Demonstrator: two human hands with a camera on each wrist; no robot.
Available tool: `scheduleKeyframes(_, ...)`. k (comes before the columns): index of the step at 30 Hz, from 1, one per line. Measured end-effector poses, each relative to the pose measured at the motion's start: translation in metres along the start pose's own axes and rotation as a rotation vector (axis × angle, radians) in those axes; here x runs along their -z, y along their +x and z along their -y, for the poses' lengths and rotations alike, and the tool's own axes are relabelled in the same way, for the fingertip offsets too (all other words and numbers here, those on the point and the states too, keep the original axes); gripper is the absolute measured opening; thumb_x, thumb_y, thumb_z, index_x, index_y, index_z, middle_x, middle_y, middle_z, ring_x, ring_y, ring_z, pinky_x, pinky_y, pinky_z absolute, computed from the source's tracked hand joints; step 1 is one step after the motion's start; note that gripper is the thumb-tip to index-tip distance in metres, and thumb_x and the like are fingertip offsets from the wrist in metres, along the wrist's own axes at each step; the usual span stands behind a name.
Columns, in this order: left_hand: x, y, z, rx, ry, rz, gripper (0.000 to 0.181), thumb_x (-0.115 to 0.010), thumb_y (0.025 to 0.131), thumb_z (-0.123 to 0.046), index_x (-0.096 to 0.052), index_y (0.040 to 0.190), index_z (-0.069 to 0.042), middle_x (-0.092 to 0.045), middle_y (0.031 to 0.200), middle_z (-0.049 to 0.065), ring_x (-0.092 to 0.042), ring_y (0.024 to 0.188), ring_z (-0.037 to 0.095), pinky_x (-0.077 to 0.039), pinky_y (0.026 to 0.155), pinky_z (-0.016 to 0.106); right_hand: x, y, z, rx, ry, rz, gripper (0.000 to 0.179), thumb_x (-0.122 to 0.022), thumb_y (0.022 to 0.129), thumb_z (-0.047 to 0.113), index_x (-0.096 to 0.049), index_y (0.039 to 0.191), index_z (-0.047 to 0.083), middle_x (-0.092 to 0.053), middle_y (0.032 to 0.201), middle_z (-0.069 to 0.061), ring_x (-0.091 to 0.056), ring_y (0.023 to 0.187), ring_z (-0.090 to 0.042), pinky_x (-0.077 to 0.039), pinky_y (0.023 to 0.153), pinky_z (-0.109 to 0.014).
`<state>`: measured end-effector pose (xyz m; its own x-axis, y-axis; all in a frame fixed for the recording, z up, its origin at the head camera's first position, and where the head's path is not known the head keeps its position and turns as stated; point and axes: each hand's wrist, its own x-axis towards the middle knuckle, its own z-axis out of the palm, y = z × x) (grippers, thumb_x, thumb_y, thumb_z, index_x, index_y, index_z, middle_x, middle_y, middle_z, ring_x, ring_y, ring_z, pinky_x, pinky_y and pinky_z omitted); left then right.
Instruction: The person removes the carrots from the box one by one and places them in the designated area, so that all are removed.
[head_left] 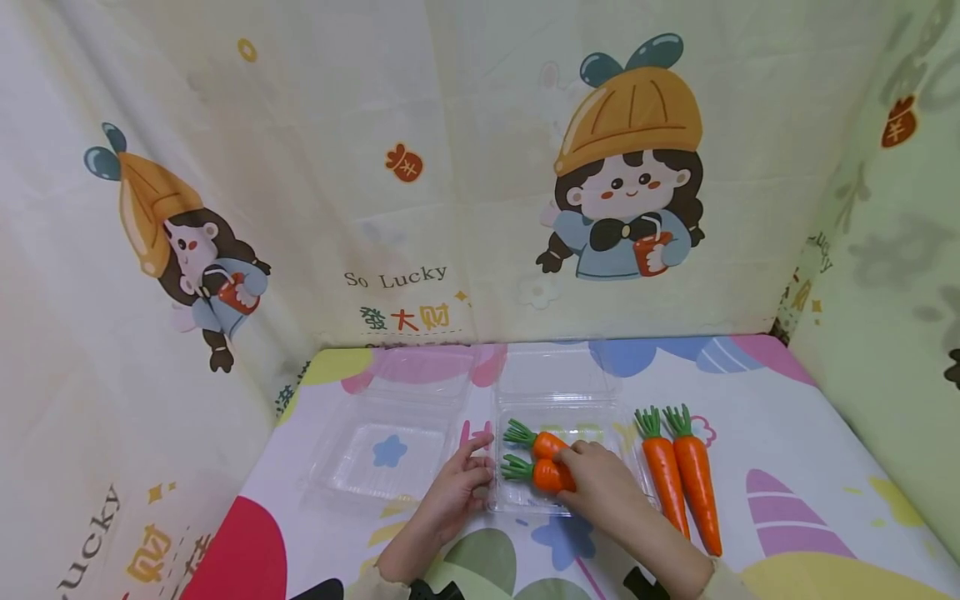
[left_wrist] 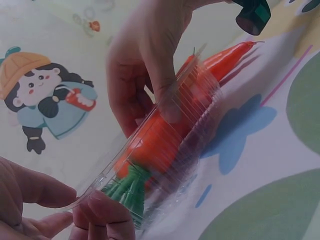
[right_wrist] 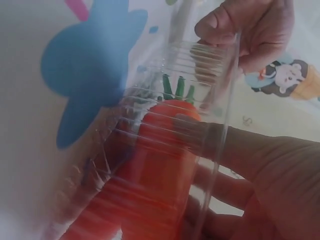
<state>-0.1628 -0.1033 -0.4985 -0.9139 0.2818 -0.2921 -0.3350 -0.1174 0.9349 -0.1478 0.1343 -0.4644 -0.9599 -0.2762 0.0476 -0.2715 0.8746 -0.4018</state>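
A clear plastic clamshell box (head_left: 517,502) lies with its lid (head_left: 558,371) folded back, and two toy carrots are inside it. Their green tops point left. My right hand (head_left: 603,483) reaches into the box and grips the nearer carrot (head_left: 550,477), its thumb against the orange body in the right wrist view. The farther carrot (head_left: 549,444) lies right beside it, partly hidden under that hand. At the box's left side, my left hand (head_left: 452,493) pinches the rim (left_wrist: 102,176) between thumb and fingers.
To the left stands a second clear clamshell box (head_left: 360,492) with its lid up at the back. Two more carrots (head_left: 662,475) lie side by side on the patterned tablecloth (head_left: 795,475), right of the box. Printed cloth (head_left: 480,208) hangs behind the table.
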Motion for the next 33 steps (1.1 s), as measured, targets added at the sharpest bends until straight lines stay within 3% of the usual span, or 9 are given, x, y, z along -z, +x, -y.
scheduleKeyframes(10, 0.001, -0.001, -0.001, 0.006, 0.020, 0.020, 0.060, -0.053, 0.100, -0.002, -0.034, 0.156, -0.007, -0.053, 0.102, 0.002, -0.053, 0.082, 0.012, -0.045, 0.060, 0.023, -0.004, 0.004, 0.002, 0.015, -0.020, -0.017, 0.046, -0.095, 0.069, 0.019, -0.074, 0.108, 0.008, -0.063, 0.093, -0.006, -0.056, 0.080, -0.021, -0.054, 0.076, -0.042)
scheduleKeyframes(20, 0.002, 0.000, -0.001, 0.005, 0.009, 0.025, 0.060, -0.050, 0.100, 0.000, -0.033, 0.157, -0.007, -0.053, 0.100, 0.000, -0.054, 0.082, 0.011, -0.048, 0.061, 0.022, -0.005, 0.002, -0.001, 0.054, -0.018, -0.031, 0.043, -0.090, 0.074, 0.017, -0.073, 0.112, 0.006, -0.063, 0.093, -0.007, -0.056, 0.082, -0.022, -0.053, 0.078, -0.043)
scheduleKeyframes(33, 0.002, -0.001, 0.000, 0.002, 0.006, 0.023, 0.062, -0.054, 0.100, -0.002, -0.032, 0.157, -0.006, -0.051, 0.098, -0.001, -0.054, 0.082, 0.012, -0.047, 0.061, 0.023, 0.006, 0.003, -0.004, -0.031, 0.142, 0.038, 0.045, -0.086, 0.082, 0.019, -0.071, 0.122, 0.006, -0.068, 0.108, -0.010, -0.062, 0.088, -0.022, -0.059, 0.086, -0.047)
